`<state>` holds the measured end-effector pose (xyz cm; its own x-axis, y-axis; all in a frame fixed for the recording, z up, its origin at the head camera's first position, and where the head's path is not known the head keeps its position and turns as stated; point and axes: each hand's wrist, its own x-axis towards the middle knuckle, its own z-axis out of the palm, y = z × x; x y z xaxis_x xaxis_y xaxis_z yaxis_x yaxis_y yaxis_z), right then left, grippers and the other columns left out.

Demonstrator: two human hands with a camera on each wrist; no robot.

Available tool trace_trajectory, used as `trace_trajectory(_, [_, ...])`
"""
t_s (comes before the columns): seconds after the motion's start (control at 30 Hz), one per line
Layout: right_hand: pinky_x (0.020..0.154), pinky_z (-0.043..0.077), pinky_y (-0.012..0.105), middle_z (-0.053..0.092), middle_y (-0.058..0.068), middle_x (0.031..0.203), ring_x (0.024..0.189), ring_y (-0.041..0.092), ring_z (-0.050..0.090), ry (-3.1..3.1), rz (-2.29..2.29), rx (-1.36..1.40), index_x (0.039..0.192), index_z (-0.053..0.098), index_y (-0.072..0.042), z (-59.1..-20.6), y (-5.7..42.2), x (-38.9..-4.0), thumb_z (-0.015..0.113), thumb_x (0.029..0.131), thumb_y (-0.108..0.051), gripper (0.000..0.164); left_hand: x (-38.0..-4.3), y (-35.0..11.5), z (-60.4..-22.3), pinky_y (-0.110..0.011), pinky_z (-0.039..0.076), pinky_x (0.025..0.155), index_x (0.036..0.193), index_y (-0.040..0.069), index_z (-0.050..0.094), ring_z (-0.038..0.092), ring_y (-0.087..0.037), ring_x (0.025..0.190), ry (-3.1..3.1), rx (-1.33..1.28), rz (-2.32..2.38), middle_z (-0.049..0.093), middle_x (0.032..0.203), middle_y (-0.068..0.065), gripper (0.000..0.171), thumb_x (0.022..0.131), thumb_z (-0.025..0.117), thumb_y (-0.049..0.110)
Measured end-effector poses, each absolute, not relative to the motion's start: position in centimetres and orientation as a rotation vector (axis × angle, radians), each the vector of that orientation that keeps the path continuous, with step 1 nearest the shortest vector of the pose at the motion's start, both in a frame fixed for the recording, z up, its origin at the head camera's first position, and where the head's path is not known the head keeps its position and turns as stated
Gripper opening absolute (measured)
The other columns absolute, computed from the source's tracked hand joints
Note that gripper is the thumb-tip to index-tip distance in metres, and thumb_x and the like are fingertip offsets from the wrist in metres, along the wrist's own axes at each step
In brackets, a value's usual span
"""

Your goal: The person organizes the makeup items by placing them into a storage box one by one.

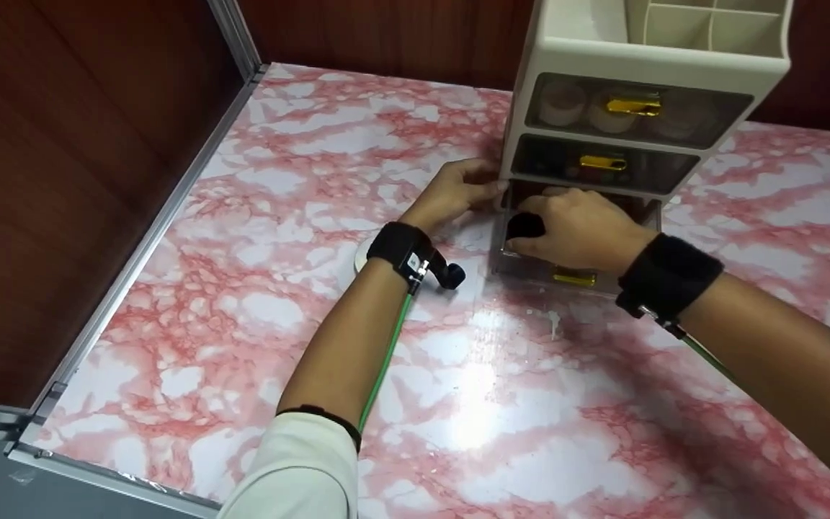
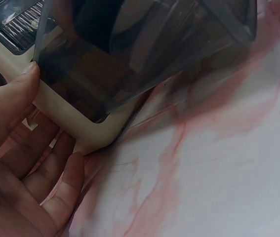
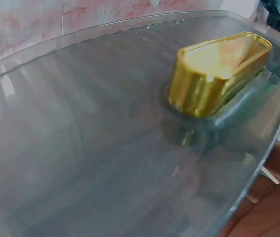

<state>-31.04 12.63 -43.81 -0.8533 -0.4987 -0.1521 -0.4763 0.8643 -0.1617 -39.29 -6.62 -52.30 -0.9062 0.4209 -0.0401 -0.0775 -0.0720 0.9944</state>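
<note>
A cream desktop drawer cabinet with dark see-through drawers stands at the back right. Its lowest drawer is pulled out, and the yellow-gold handle on its front shows close up in the right wrist view. My left hand grips the cabinet's lower left front edge, thumb on the front frame and fingers round the side. Inside the open drawer, my right hand pinches a black rounded object between thumb and fingers. Its exact kind cannot be told, and the hand hides most of the drawer's contents.
Above are two closed drawers with gold handles; pale round things show through the top one. Open compartments form the cabinet's top. A white round item lies partly under my left wrist. Brown panels border the marbled table.
</note>
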Motion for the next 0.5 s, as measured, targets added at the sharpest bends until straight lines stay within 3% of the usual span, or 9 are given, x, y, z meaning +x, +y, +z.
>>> trace_trajectory(0.2, [0.079,0.046,0.047,0.059,0.018,0.12,0.096,0.033,0.058,2.835,-0.182,-0.707,0.13,0.057,-0.005,-43.88,12.69,-31.08,0.06,0.088,-0.061,0.07,-39.29,-6.58,-52.37,-0.041,0.053,0.085,0.12,0.005,0.065,0.065,-0.031,0.094,1.863,0.371,2.06,0.067,0.107,-0.011,0.034,0.088,0.073,0.016])
trace_trajectory(0.5, [0.091,0.044,0.054,0.052,0.022,0.131,0.11,0.04,0.054,2.809,-0.147,-0.705,0.135,0.055,-0.005,-43.8,12.58,-31.14,0.06,0.088,-0.061,0.073,-39.32,-6.6,-52.44,-0.037,0.054,0.084,0.121,0.007,0.065,0.064,-0.03,0.098,1.896,0.365,2.038,0.066,0.11,-0.009,0.035,0.089,0.073,0.018])
